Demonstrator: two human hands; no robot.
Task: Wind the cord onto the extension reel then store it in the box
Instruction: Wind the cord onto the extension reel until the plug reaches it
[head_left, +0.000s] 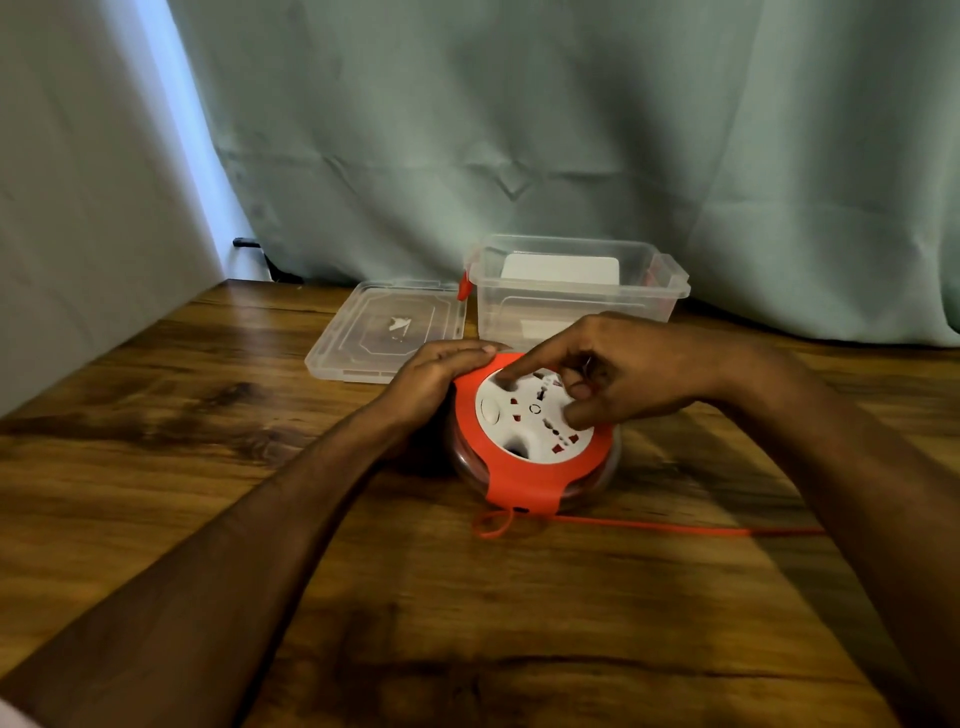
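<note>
- Nearest me the wooden counter (467, 623) lies bare between my two forearms, with open room on both sides; its left edge meets a pale wall, its far edge a green curtain (571, 130).
- One orange cord (675, 526) runs along the counter from the near side of the reel out to the right, its long axis left to right, almost parallel to the near edge; its far end is hidden behind my right forearm. A small loop of it lies just in front of the reel.
- One extension reel (535, 441) sits flat on the counter at the middle, its round white socket face pointing up and tilted a little toward me, an orange band across it, cord coils showing through the clear rim.
- My left hand (436, 379) rests against the reel's left far edge, fingers laid along the orange rim, steadying it: a flat, relaxed grip.
- My right hand (623, 369) is over the socket face, index finger straight and its tip pressed into a hollow in the white disc, the other fingers curled under, holding nothing.
- Behind the reel, one clear lid (384, 332) lies flat on the left.
- Just right of it stands one clear box (579, 291), open on top, with red clips on both ends and something white inside, close against the curtain.
</note>
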